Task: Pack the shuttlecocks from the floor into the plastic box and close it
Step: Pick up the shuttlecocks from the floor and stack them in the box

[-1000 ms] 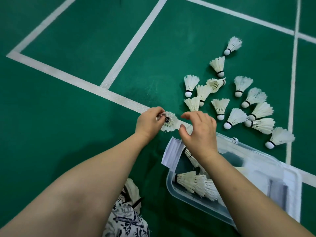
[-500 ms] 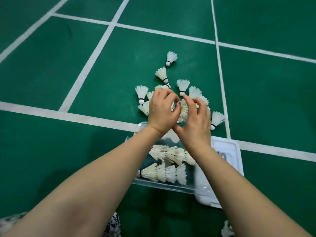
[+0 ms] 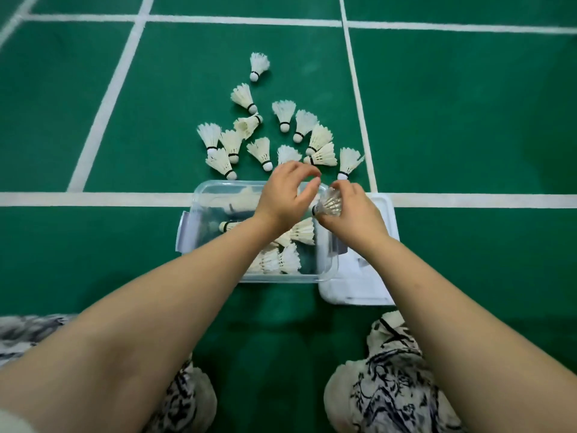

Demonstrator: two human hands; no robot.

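Note:
A clear plastic box [image 3: 218, 189] stands open on the green floor, with several white shuttlecocks [image 3: 299, 231] lying inside. My right hand [image 3: 352, 214] holds one shuttlecock [image 3: 329, 205] over the box's right rim, cork pointing left. My left hand [image 3: 282, 195] hovers over the box beside it, fingers curled and apart, thumb close to the held shuttlecock but not gripping it. Several more shuttlecocks [image 3: 260, 151] lie scattered on the floor just beyond the box. The white lid [image 3: 368, 285] lies flat to the right of the box, partly under my right forearm.
White court lines [image 3: 103, 200] cross the green floor; one runs under the box's far side. My knees in patterned fabric [image 3: 393, 370] sit at the bottom, close to the box's near edge. A lone shuttlecock [image 3: 258, 65] lies farthest away.
The view has swung so the box is now centred under my hands. Both hands came down and nearer, from above the floor pile to over the box; the shuttlecock now sits in my right hand.

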